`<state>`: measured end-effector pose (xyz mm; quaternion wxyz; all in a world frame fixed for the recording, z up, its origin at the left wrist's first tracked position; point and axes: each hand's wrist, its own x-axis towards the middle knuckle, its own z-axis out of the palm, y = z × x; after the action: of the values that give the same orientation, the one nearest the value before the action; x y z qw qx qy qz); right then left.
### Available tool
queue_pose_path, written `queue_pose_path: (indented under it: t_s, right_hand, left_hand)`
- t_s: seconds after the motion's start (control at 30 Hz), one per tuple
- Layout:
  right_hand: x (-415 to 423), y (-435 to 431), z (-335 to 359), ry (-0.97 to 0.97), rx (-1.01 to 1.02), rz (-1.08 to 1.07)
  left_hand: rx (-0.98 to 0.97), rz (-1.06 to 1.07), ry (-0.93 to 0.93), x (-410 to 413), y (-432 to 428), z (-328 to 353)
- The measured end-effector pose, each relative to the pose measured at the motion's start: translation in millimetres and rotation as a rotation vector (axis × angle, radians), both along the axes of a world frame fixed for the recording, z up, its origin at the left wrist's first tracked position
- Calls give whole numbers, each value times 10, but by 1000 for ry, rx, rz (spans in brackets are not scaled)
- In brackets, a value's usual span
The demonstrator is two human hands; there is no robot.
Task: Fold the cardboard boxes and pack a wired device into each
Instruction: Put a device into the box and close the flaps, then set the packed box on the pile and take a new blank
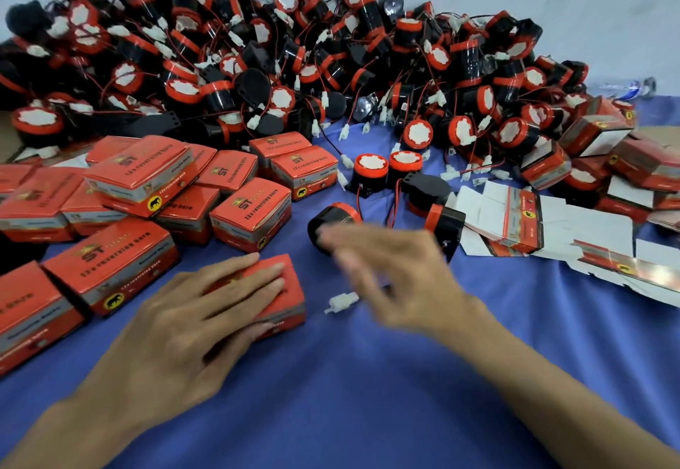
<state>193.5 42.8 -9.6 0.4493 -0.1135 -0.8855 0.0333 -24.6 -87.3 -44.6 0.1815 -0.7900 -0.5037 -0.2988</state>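
1. One closed red box [292, 284] sat on the blue-covered counter [368, 395], nearest the person. The left hand [176, 325] lay on its lid, fingers [257, 275] straight and pressing down, not curled round it.
2. One right hand [401, 266], blurred, was above the cloth just right of that box. Its fingers were loosely spread, and nothing could be seen in their grasp.
3. One white connector [342, 301] lay loose on the cloth between the two hands. Its wire could not be traced.
4. Several loose wired devices lay beyond the right hand, the nearest device [331, 218] black with a red band. A large pile [294, 64] of the same filled the back of the counter.
5. Many finished boxes [140, 174] were stacked at the left.
6. A sheaf of flat box blanks [515, 218] lay unfolded at the right.
7. Step in hand, as judged: pressing shut a box already packed.
8. Next move, as judged: shift the closed box to the stack at the left, then draw one blank from the right and fold it. A device from nearby would follow, with its wire and connector tucked fully inside before the flaps close.
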Motion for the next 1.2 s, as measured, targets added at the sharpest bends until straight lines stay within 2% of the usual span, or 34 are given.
queue_pose_path:
  t_s: [0.07,0.1,0.17,0.2,0.23,0.3,0.33,0.4,0.43,0.5,0.57,0.63,0.73,0.9,0.97,1.03,1.07,1.13,1.2]
  right_hand:
    - [139,255,76,178,-1,-333]
    - [224,401,91,138,-48,-572]
    - [426,689,45,-139,-355,-977]
    - [515,776,17,-253,-545,-1063]
    - [590,844,-15,-341,-706,-1058]
    - [676,926,-50,-421,-813,-908]
    - [688,939,-41,-367,-821,-867]
    - [734,951,-6,-178,-762,-907]
    - [787,977,-11,-162,-671,-993]
    - [869,1008,-45,-376,-617,-1186]
    - [921,1016,-93,-550,-700,-1260]
    - [925,1011,-120,-535,-664,-1247]
    - [852,950,-81,-513,-503,-1228]
    - [731,897,-132,-776,-278,-1227]
    - [722,892,-146,-823,-83,-1217]
    - [785,905,-149,-750,102,-1153]
    - [841,916,-149,-684,131,-1140]
    - [970,932,-138,-535,41,-1140]
    - [1074,943,-32,-273,64,-1115]
  left_hand:
    - [91,118,25,-68,1,4]
    - [126,196,33,-119,-2,-1]
    - [152,361,61,-221,7,-20]
    - [151,437,92,-258,19,-24]
    - [145,500,117,-277,36,-23]
    - [112,573,122,-260,69,-3]
    - [88,588,115,-247,79,8]
    - [44,603,114,-222,87,25]
    - [27,611,115,-212,82,33]
    - [11,616,103,-185,60,60]
    - [31,568,90,-88,55,109]
    - [76,476,77,86,82,177]
    - [130,321,49,407,173,272]
    - [149,111,3,761,434,339]
    - [128,101,-34,777,496,290]
    - [89,104,-86,751,500,217]
    - [69,103,-113,731,494,187]
    - [36,94,-199,704,492,172]
    - [0,55,-364,688,488,201]
